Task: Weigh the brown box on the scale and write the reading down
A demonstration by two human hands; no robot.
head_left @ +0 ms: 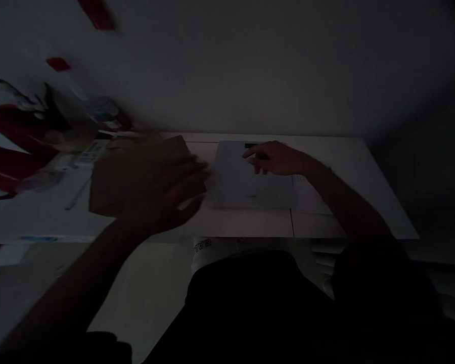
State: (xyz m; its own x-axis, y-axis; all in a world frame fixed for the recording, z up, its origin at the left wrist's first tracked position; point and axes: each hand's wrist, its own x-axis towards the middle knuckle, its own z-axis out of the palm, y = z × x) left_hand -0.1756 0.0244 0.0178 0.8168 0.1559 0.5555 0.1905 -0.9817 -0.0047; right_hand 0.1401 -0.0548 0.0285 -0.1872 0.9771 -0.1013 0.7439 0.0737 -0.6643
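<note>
Dimly, at the far left, a large red object (34,134) with a gap through it shows beside blurred clutter, and a bottle-like container (102,108) stands near the wall. Next comes a brown box (116,174), closed as far as the dark lets one judge, on the tabletop. The left hand (169,189) is over its right side, fingers spread and blurred by motion; whether it touches the box cannot be told. Just right of the box, a pale flat panel (231,177) lies on the table, a small dark rectangle (250,145) at its far edge. Above the panel the right hand (275,157) has its index finger stretched out and the others loosely bent, holding nothing visible; contact is unclear. So the panel appears laid out and the box set beside it, not on it; how much remains cannot be judged. Further right, a pale printed sheet (311,198) lies partly under the forearm, then the table (371,202) ends.
</note>
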